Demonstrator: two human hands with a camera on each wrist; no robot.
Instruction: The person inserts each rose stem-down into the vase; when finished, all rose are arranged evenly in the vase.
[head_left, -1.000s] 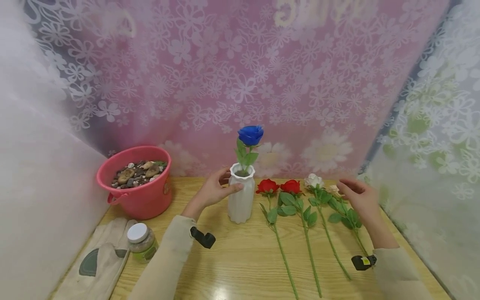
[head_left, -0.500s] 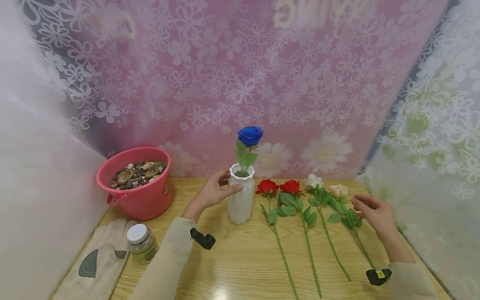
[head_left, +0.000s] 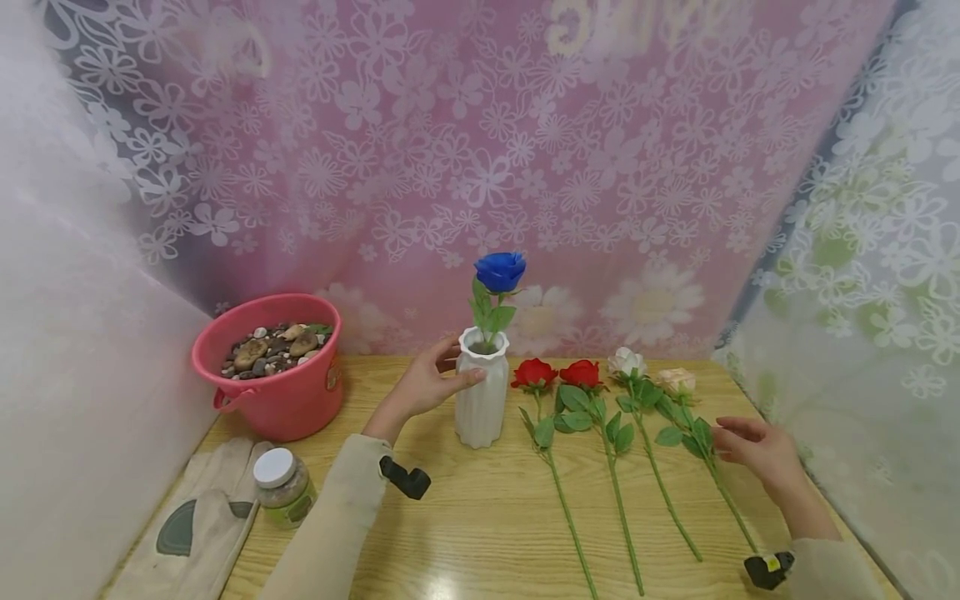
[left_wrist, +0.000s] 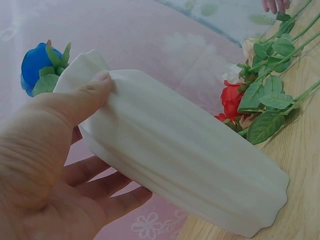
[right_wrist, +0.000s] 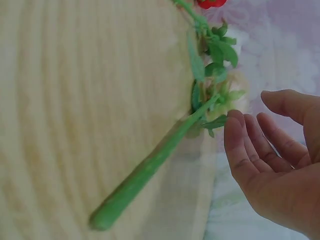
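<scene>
A white fluted vase (head_left: 481, 400) stands upright on the table with a blue rose (head_left: 500, 272) in it. My left hand (head_left: 427, 385) grips the vase near its neck, thumb on the front, as the left wrist view also shows on the vase (left_wrist: 180, 145). Right of it lie two red roses (head_left: 581, 374), a white rose (head_left: 627, 362) and a cream rose (head_left: 677, 382), stems toward me. My right hand (head_left: 767, 454) is beside the cream rose's leaves, holding nothing; in the right wrist view its fingers (right_wrist: 245, 145) are relaxed, thumb apart.
At the left stands a pink bucket (head_left: 288, 400) of stones. In front of it are a lidded jar (head_left: 285, 487) and pale gloves (head_left: 202, 508). A pink flowered curtain (head_left: 420, 167) hangs behind the table, and pale sheets (head_left: 862, 375) stand at both sides.
My right hand has moved from over the cream rose's bloom down and to the right, uncovering the bloom. My left hand and the vase have stayed in place.
</scene>
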